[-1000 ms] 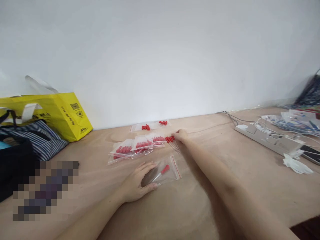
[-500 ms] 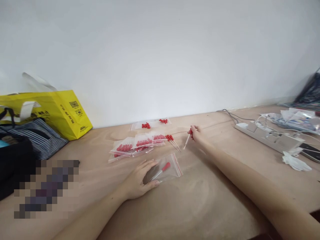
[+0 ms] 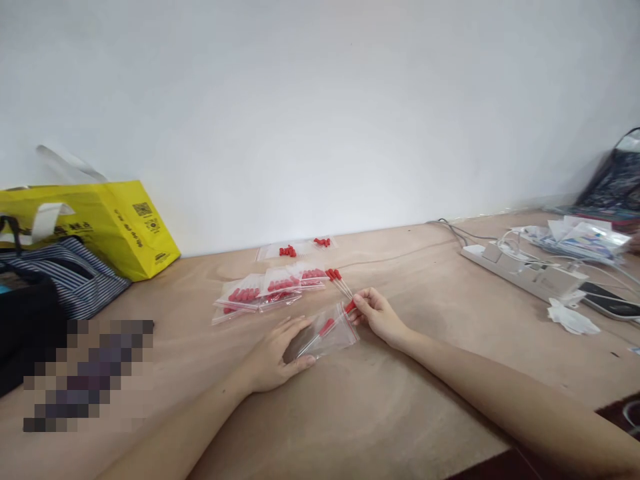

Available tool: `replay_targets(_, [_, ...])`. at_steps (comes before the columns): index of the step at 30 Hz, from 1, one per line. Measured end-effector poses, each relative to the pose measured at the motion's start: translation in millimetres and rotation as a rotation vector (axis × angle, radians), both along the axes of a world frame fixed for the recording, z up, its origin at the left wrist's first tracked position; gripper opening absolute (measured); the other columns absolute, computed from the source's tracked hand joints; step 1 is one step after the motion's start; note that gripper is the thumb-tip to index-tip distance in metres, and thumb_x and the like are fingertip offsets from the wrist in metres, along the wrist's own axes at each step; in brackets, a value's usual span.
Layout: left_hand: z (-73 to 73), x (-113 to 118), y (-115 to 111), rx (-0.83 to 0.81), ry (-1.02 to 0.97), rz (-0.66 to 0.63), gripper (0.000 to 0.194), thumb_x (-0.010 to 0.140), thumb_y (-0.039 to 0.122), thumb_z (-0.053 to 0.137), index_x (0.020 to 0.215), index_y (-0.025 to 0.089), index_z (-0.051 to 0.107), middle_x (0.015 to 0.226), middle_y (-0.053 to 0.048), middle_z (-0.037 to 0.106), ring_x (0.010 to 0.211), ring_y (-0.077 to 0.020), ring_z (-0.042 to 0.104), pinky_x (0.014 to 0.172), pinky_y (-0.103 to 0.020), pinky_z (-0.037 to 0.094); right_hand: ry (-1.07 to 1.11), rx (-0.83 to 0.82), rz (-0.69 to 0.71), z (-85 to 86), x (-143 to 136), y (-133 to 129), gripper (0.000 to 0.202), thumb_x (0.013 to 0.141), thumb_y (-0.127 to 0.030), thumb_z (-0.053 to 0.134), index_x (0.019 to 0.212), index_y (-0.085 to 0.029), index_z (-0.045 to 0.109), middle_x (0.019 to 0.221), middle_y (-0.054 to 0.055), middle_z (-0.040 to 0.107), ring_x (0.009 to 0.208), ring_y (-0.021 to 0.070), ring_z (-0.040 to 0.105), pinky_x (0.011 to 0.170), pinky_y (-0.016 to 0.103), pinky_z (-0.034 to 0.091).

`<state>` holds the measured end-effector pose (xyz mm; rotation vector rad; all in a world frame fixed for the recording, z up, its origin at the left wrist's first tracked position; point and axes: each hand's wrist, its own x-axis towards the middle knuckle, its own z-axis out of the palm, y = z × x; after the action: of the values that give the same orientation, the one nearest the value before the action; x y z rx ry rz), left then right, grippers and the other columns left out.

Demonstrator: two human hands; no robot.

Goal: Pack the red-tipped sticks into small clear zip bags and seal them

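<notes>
A clear zip bag (image 3: 340, 333) lies on the table with one red-topped dropper (image 3: 327, 327) inside. My left hand (image 3: 280, 353) rests at the bag's left end, thumb and fingers spread apart over its edges. Pinched in my right hand (image 3: 373, 315) is another dropper by its red bulb (image 3: 350, 306), at the bag's red-striped mouth; its thin tube is hard to make out. Just beyond, loose droppers (image 3: 334, 275) lie side by side. Filled bags (image 3: 283, 285) of red-topped droppers overlap to the left of them.
More bags with red bulbs (image 3: 288, 251) lie near the wall. A yellow bag (image 3: 145, 227), a striped bag (image 3: 95, 280) and a pixelated patch are at left. At right are a power strip (image 3: 520, 272), crumpled tissue (image 3: 573, 319), a phone (image 3: 610, 302) and plastic packets (image 3: 580, 237).
My right hand has come nearer and to the left with its dropper, from beyond the bag to the bag's mouth. My left hand stays at the bag, whose mouth now appears raised.
</notes>
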<state>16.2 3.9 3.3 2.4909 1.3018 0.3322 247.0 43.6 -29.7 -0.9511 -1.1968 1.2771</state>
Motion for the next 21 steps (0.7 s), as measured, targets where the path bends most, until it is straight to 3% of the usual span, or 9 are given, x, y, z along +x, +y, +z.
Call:
replay_targets(4, [-1.8, -1, 1, 0.016, -0.023, -0.016, 0.055, 0.080, 0.044, 0.051, 0.129, 0.024, 0.034, 0.135, -0.005, 0.037, 0.124, -0.0279, 0.030, 0.100, -0.046, 0.028, -0.222, 0.099, 0.139, -3.0, 1, -3, 0.033, 0.066, -0.049, 0.060, 0.065, -0.017, 0.051, 0.050, -0.005, 0.050, 0.044, 0.0066, 0.043, 0.046, 0.020, 0.035])
replay_targets(10, [-2.9, -1, 1, 0.010, 0.005, -0.001, 0.057, 0.079, 0.046, 0.050, 0.129, 0.023, 0.034, 0.135, -0.005, 0.037, 0.125, -0.0271, 0.029, 0.101, -0.044, 0.028, -0.388, 0.186, 0.468, -0.4, 8, -2, 0.021, 0.070, -0.035, 0.058, 0.076, -0.016, 0.064, 0.067, 0.000, 0.062, 0.055, 0.0098, 0.050, 0.052, 0.021, 0.038])
replay_targets(16, [-1.8, 0, 0, 0.015, -0.001, -0.010, 0.057, 0.080, 0.047, 0.049, 0.130, 0.023, 0.033, 0.135, -0.005, 0.037, 0.124, -0.0269, 0.030, 0.100, -0.044, 0.028, -0.367, 0.123, 0.372, 0.0, 4, 9, 0.020, 0.061, -0.028, 0.066, 0.075, -0.013, 0.065, 0.061, -0.001, 0.061, 0.050, 0.0076, 0.049, 0.050, 0.020, 0.039])
replay_targets(21, [-2.5, -1, 2, 0.022, -0.013, -0.028, 0.058, 0.079, 0.045, 0.051, 0.129, 0.023, 0.034, 0.135, -0.005, 0.037, 0.123, -0.0264, 0.033, 0.100, -0.042, 0.030, -0.356, 0.096, 0.482, 2.8, -5, 10, 0.028, 0.051, -0.027, 0.073, 0.074, -0.014, 0.065, 0.065, 0.000, 0.063, 0.051, 0.0082, 0.050, 0.050, 0.020, 0.040])
